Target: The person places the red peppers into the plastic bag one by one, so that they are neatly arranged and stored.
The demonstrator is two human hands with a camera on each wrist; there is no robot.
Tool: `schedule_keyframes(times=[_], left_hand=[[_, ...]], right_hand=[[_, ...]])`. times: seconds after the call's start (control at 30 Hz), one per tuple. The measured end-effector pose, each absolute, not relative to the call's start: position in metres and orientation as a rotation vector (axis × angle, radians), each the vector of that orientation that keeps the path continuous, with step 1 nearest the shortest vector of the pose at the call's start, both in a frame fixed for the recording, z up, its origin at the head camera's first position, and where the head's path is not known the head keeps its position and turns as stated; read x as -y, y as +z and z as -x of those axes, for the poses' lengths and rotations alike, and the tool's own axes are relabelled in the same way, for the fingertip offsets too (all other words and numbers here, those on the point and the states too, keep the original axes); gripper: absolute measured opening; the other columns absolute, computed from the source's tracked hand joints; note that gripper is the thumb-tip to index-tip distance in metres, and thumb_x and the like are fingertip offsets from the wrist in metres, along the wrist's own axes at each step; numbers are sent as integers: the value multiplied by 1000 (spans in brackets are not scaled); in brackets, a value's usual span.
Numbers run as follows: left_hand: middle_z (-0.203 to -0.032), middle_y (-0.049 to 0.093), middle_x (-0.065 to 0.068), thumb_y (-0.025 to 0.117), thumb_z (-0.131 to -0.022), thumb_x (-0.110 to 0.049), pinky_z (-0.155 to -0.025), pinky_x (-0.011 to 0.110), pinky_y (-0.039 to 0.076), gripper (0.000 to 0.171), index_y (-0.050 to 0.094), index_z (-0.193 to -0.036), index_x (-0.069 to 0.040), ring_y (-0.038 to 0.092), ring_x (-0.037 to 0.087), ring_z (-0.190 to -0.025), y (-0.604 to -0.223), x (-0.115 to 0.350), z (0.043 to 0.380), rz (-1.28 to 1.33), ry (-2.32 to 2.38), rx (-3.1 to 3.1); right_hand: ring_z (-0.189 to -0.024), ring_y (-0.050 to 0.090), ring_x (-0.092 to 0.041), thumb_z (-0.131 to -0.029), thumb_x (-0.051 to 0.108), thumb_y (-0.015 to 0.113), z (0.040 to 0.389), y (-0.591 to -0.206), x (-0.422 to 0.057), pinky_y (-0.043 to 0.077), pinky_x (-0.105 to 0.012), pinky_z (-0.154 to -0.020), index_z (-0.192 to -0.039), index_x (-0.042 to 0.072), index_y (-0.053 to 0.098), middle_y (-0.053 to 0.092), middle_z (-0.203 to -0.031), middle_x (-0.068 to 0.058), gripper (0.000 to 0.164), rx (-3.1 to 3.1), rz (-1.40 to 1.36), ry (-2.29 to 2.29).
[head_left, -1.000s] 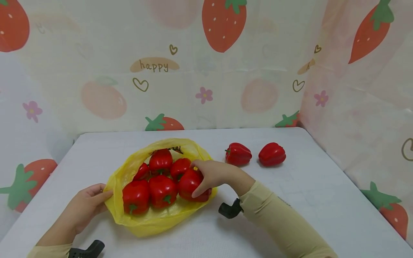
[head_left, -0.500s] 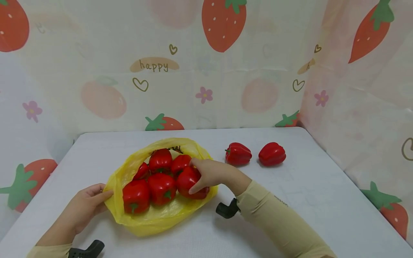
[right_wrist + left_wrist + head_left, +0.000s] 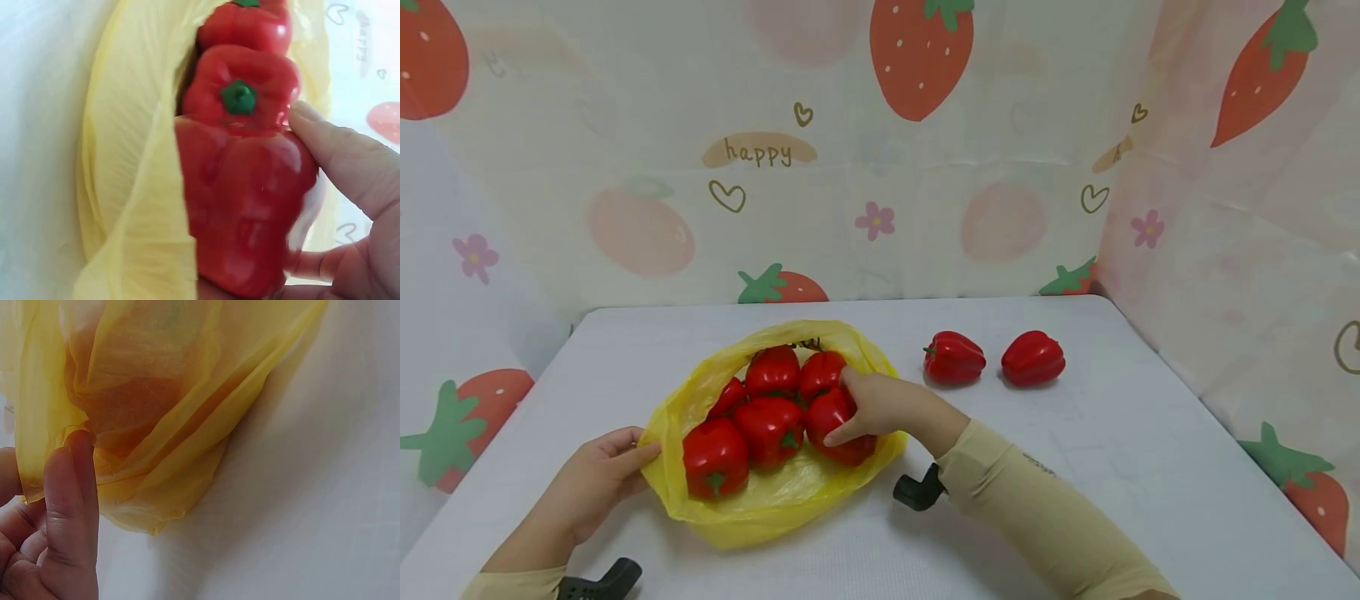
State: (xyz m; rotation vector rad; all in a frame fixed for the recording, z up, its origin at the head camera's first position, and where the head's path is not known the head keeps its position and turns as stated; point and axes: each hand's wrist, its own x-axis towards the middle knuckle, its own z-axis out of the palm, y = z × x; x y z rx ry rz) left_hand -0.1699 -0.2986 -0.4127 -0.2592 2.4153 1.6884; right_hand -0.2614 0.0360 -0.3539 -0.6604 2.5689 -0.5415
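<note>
A yellow plastic bag (image 3: 700, 521) lies with its mouth spread toward the camera, several red bell peppers inside. My left hand (image 3: 598, 475) pinches the bag's left rim between thumb and fingers; the left wrist view shows the thin yellow film (image 3: 47, 394) caught there. My right hand (image 3: 887, 408) reaches in at the right side and grips a red bell pepper (image 3: 838, 433). In the right wrist view the thumb lies along that pepper (image 3: 250, 194), close to a neighbouring pepper with a green stem (image 3: 239, 97). Part of the right hand's fingers is hidden behind the pepper.
Two more red bell peppers, one with its stem to the left (image 3: 953, 358) and one farther right (image 3: 1033, 359), lie on the white table (image 3: 1120, 433) behind the right forearm. A strawberry-printed curtain (image 3: 880, 150) surrounds the table's back and sides.
My right hand has shifted slightly left with its pepper. The pepper beside it has been nudged left and tilted. My left hand stays at the bag's rim.
</note>
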Motion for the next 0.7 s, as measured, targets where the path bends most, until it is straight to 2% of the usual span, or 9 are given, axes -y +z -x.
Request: schedule_keyframes(times=[0.3,0.53,0.7], left_hand=[[-108,58,7,55,-91,-37,-78,28,53,48,49,-117,3,58,16,-87,-412,298,171,265,1666,-2433],[-109,58,7,55,-91,-37,-78,28,53,48,49,-117,2,58,16,-87,-413,298,173,270,1669,-2434],[-109,57,7,54,-91,-36,-78,27,53,48,48,-118,3,58,16,-87,-411,297,172,272,1662,-2435]], right_hand=[[-100,50,-15,-64,49,78,266,-358,-38,51,-26,-72,-125,16,39,53,-111,1,80,-2536,641,-624],[-107,47,-18,-62,34,84,272,-354,-52,52,-31,-77,-128,18,38,52,-114,-2,82,-2439,618,-695],[-105,49,-17,-63,26,84,272,-352,-60,51,-30,-78,-126,19,41,53,-115,-1,76,-2409,629,-721]])
